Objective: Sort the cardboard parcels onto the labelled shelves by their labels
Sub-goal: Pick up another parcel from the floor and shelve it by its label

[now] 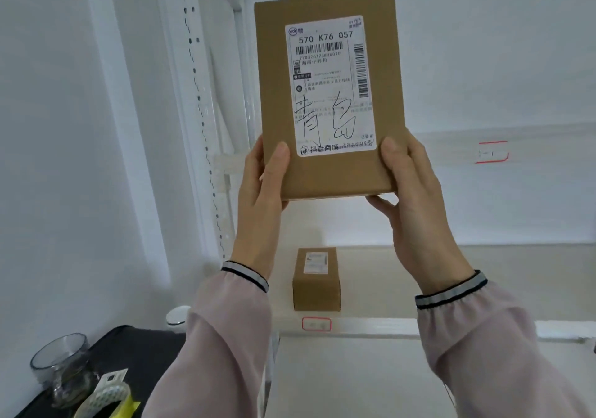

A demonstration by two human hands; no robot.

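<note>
I hold a flat cardboard parcel (325,179) upright in front of the white shelving, its white shipping label (332,85) with handwritten black characters facing me. My left hand (261,198) grips its lower left edge and my right hand (416,198) grips its lower right corner, thumbs on the front. A smaller cardboard parcel (316,284) stands on the middle shelf (483,282) below, above a red-framed shelf label (316,324). Another red-framed shelf label (491,152) sits on the upper shelf edge at the right.
A perforated white upright (200,111) of the rack runs down the left. At lower left, a black surface (151,350) carries a clear glass jar (61,363), a yellow-and-white item (109,395) and a small white lid (177,314). A lower shelf (354,379) shows beneath my arms.
</note>
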